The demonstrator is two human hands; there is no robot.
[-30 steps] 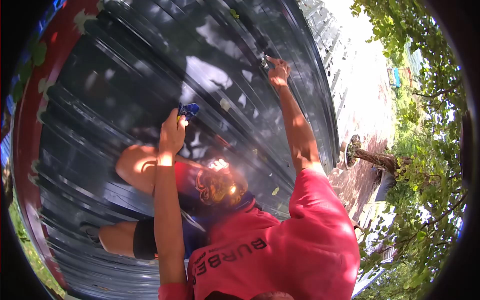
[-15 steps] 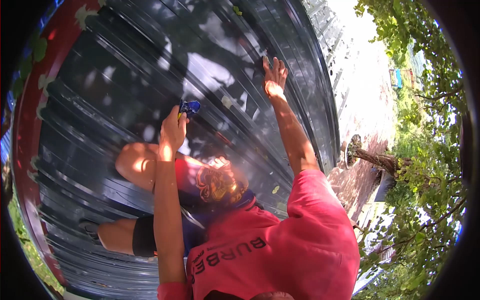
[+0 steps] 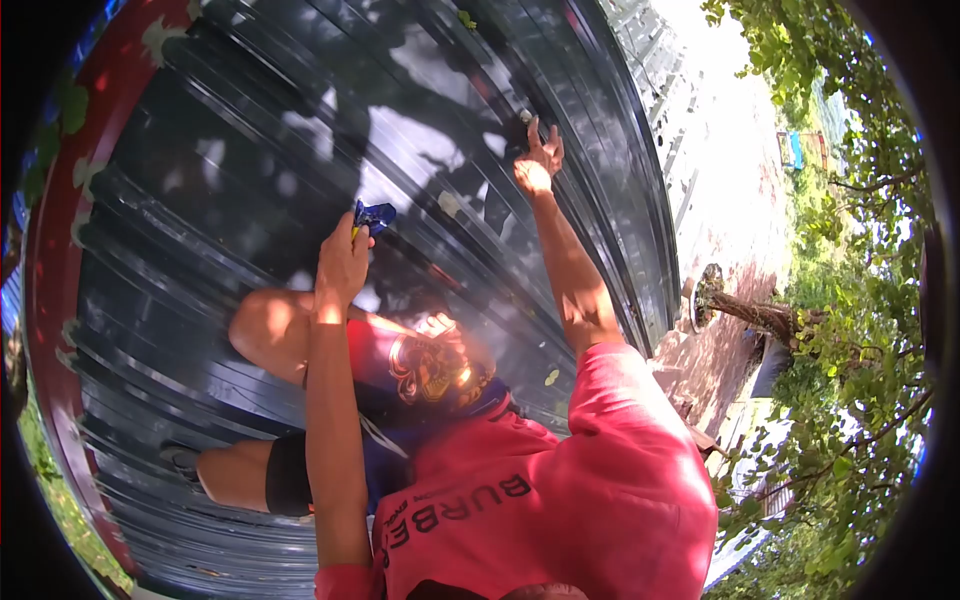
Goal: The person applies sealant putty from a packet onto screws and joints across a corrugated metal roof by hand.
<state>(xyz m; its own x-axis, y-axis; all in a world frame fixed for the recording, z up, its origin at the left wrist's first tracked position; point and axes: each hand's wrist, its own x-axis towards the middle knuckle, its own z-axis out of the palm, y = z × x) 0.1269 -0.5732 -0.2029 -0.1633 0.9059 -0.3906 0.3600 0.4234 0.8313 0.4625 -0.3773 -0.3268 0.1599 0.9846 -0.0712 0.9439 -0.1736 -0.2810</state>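
Note:
My left hand (image 3: 343,262) is closed around a small blue tool with a yellow part (image 3: 374,217); its exact kind is not clear. It is just above the dark ribbed metal roofing (image 3: 230,190). Stretched far forward, my right hand (image 3: 540,160) has its fingers apart over the sheet. A small pale bit (image 3: 526,116) lies just beyond its fingertips, and I cannot tell if they touch it. My bent legs rest on the metal below the left hand.
A dark red edge trim (image 3: 60,270) runs along the left side of the roofing. Beyond the right edge are bright ground, a tree trunk (image 3: 755,315) and leafy branches (image 3: 850,400). Several loose leaves, one pale leaf (image 3: 448,204) among them, lie on the sheet.
My right hand has drawn slightly left and back toward me, uncovering the pale bit. My left hand, with the blue tool, has shifted only a little to the left.

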